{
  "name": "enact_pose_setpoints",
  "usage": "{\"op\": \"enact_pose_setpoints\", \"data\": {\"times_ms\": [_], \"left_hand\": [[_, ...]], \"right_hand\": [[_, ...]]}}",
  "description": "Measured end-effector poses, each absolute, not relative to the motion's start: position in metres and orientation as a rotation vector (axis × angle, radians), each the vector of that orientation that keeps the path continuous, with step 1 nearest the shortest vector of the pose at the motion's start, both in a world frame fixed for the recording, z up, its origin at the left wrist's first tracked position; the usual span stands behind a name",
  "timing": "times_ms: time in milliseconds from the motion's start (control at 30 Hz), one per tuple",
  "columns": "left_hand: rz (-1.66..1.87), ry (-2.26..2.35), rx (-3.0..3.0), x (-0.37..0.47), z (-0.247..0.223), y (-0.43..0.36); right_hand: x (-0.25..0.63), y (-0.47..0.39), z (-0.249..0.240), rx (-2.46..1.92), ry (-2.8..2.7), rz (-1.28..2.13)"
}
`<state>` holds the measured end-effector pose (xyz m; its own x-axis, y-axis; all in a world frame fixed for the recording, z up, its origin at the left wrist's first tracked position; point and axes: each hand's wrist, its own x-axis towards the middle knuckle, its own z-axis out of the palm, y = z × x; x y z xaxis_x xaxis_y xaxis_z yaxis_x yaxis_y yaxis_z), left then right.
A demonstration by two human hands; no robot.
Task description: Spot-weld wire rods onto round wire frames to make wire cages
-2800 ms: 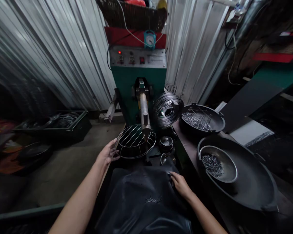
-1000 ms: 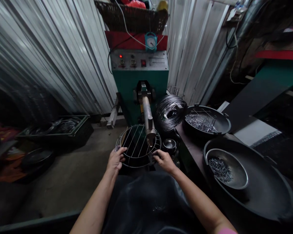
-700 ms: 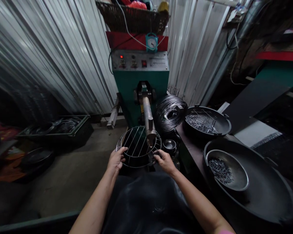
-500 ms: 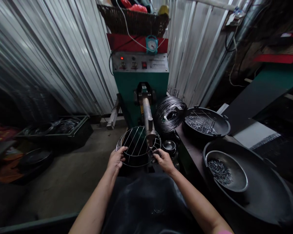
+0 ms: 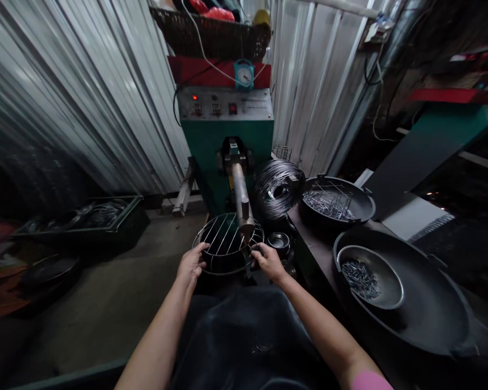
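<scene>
A round wire rack [image 5: 223, 238] with parallel bars and a double ring lies level under the rod-like upper arm [image 5: 241, 195] of a green machine [image 5: 228, 132]. My left hand [image 5: 192, 264] grips the rack's left rim, thumb on top. At the opposite rim my right hand [image 5: 269, 262] is closed in a pinch, close beside the arm's tip. What sits between those fingertips is too small and dark to make out. The arm's tip hides part of the rack's right side, and a small orange glint shows there.
A wire coil [image 5: 278, 189] stands right of the machine. Further right are a pan [image 5: 366, 203] of wire pieces and a large wok [image 5: 431, 303] holding a bowl [image 5: 394, 290] of short metal pieces. A dark bin [image 5: 134, 214] stands at the left.
The view has shifted slightly, so the surroundings sit further left. The arm's tip now appears lower against the rack, with an orange glint at it. Both hands keep their places at the rims.
</scene>
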<state>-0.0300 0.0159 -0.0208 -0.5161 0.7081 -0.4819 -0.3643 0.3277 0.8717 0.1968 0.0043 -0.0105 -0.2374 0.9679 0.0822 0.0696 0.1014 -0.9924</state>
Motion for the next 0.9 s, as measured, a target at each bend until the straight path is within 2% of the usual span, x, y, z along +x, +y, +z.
{"op": "enact_pose_setpoints", "data": {"times_ms": [267, 400, 533, 700, 800, 900], "left_hand": [[1.415, 1.562, 0.259, -0.019, -0.018, 0.006], [1.346, 1.548, 0.207, -0.024, -0.015, -0.007], [1.131, 1.558, 0.246, -0.053, -0.008, -0.005], [0.938, 1.497, 0.439, -0.073, -0.003, 0.022], [0.968, 1.442, 0.430, -0.069, -0.007, 0.025], [1.002, 1.389, 0.361, -0.066, -0.012, 0.014]], "right_hand": [[0.196, 0.013, -0.008, -1.105, -1.519, 1.236], [0.213, 0.007, -0.010, -1.099, -1.369, 1.237], [0.264, -0.018, -0.042, -1.288, -1.347, 1.186], [0.311, -0.059, -0.100, -1.567, -1.530, 1.295], [0.312, -0.066, -0.112, -1.629, -1.522, 1.144], [0.307, -0.059, -0.110, -1.666, -1.448, 1.155]]}}
